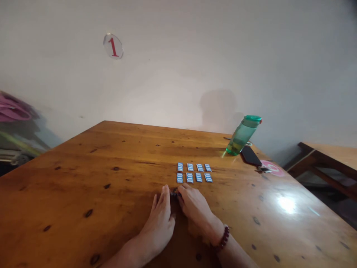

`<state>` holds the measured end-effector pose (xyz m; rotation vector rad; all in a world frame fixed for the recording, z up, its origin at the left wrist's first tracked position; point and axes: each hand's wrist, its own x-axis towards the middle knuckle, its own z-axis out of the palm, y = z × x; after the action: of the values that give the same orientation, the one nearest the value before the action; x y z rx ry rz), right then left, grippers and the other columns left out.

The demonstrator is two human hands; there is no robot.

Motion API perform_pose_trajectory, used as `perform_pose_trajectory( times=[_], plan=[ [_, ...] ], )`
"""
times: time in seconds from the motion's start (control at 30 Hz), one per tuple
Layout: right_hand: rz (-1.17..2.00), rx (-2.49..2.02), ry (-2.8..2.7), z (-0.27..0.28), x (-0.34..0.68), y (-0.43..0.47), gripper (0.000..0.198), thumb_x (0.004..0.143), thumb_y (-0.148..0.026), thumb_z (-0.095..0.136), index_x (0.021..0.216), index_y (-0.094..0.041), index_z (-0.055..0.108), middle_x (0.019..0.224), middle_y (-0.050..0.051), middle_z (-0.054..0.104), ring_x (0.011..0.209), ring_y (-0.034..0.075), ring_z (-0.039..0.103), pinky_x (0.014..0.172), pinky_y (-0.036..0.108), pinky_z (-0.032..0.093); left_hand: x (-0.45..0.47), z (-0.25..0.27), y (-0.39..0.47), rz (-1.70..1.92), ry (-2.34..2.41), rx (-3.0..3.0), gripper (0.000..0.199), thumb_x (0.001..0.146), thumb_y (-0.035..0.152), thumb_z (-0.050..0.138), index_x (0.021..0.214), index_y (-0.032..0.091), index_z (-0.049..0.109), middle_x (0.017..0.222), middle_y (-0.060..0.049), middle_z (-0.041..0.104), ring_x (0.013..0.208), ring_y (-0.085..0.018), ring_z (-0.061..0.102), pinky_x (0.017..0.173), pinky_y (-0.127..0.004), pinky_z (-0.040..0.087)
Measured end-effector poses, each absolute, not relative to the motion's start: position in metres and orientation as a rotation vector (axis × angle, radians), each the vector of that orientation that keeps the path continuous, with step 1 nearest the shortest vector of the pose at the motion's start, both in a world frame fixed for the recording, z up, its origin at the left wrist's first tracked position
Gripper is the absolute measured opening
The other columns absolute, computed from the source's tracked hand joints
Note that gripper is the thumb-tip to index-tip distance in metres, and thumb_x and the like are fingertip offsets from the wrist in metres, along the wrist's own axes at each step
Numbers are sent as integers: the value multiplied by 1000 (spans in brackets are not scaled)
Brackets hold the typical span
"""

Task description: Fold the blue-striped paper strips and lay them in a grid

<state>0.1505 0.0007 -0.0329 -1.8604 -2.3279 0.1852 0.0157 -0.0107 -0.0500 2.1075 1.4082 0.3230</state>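
My left hand (160, 225) rests on its edge on the wooden table (134, 149), fingers stretched out and the palm side turned right. Against its fingertips lies a small dark thing (174, 193), too small and too covered to name. From the other side my right hand (195, 203) reaches it with curled fingers, pressed at the dark thing; a dark red bead bracelet (223, 238) circles that wrist. Just beyond the hands, small blue-and-white rectangular pieces lie in two neat rows, among them a front-left piece (180, 178) and a back-right piece (208, 168).
A green water bottle (242, 136) stands at the back right. Beside it are a dark phone (250, 155), keys (263, 169) and a pink-and-white disc (275, 168). Behind the table rises a pale wall with a number 1 sign (113, 46). Another wooden table (334, 152) is at right.
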Motion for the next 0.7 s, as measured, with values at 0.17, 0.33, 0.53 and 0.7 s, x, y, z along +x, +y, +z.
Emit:
perform_pose_trajectory(
  times=[0.17, 0.33, 0.53, 0.7],
  plan=[
    [140, -1849, -2330, -33, 151, 1, 18, 84, -13, 40, 84, -17, 58, 85, 5, 62, 69, 15, 59, 55, 24, 34, 16, -53, -10, 345, 1406, 2109, 68, 71, 6, 31, 135, -2, 11, 142, -19, 9, 131, -22, 1, 106, -48, 10],
    [172, -1857, -2335, -32, 150, 0, 19, 83, -12, 39, 84, -16, 58, 85, 6, 62, 71, 15, 59, 58, 23, 36, 17, -55, -11, 297, 1379, 2161, 69, 68, 5, 32, 134, -5, 13, 142, -21, 11, 131, -23, 2, 107, -48, 9],
    [171, -1856, -2331, -33, 151, 0, 19, 83, -11, 40, 83, -15, 58, 84, 7, 62, 69, 15, 58, 57, 24, 36, 16, -66, -11, 458, 1361, 2099, 71, 66, 5, 35, 135, 4, 18, 142, -18, 19, 131, -25, 5, 106, -50, 10],
    [303, -1742, -2074, -32, 154, 3, 15, 78, -11, 44, 74, -16, 58, 75, 4, 60, 63, 13, 52, 55, 23, 32, 11, -56, -1, 853, 1311, 1757, 61, 68, 15, 43, 128, 10, 33, 137, -17, 35, 129, -24, 26, 106, -44, 19]
  ],
)
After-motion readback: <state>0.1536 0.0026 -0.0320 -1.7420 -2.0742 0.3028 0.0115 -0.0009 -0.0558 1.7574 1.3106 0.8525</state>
